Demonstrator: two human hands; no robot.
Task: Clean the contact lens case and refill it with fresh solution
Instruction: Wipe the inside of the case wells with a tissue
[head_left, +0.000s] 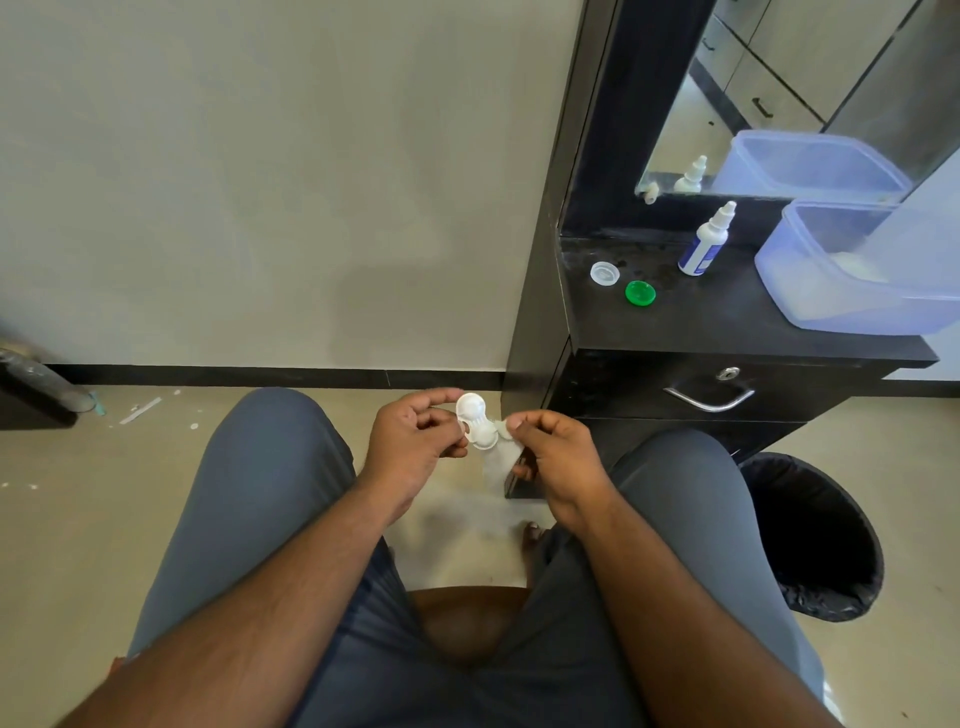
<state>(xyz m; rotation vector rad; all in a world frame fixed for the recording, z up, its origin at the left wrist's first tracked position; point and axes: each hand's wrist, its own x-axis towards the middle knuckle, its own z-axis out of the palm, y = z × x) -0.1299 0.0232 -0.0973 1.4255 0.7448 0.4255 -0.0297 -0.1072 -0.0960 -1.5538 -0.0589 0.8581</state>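
My left hand (410, 441) pinches the white contact lens case (475, 423) by its near side, thumb and fingers closed on it, both wells uncapped and facing up. It hangs over the gap between my knees, above bare floor; if that pinch loosens while I rub, I judge the case drops and needs washing again. My right hand (553, 460) is closed on a white tissue (501, 462), pressing a corner of it against the nearer well. Pushing too hard there could twist the case out of the left grip, or leave lint in the well.

Further right, the dark dresser top (701, 322) has its front edge near my right knee. The clear cap (604, 273) sits close to the top's left edge, the green cap (640, 292) just beside it, so a careless reach could sweep either off. The solution bottle (705, 244) stands upright and tall behind them, easy to tip. The lavender plastic tub (852, 280) crowds the right end, leaving free room mainly mid-counter. A black bin (821, 540) waits below for the tissue.
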